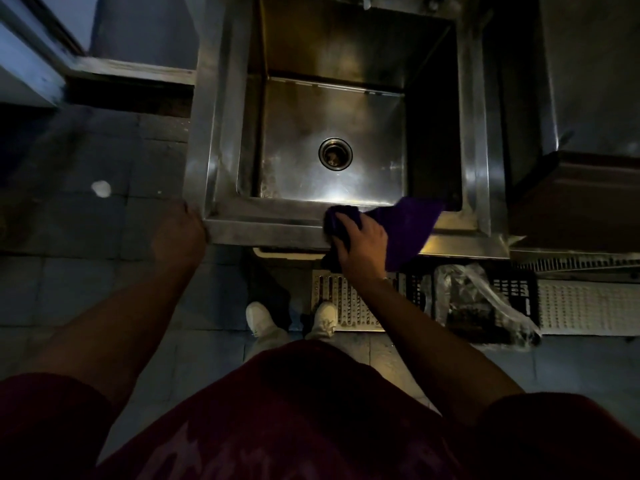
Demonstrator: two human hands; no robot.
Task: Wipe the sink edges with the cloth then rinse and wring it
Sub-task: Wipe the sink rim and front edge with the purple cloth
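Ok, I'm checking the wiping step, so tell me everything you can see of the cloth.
The cloth is dark purple, soft-looking fabric, partly bunched under the right hand, whose fingers curl over its left end. The rest spreads flat to the right over the near rim of the steel sink, one corner reaching the basin's edge, the lower edge hanging past the front.

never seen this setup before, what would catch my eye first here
The purple cloth stands out, spread over the sink's near edge with the right hand gripping its bunched end. Next is the round drain in the lit steel basin, and the left hand resting at the sink's near left corner.
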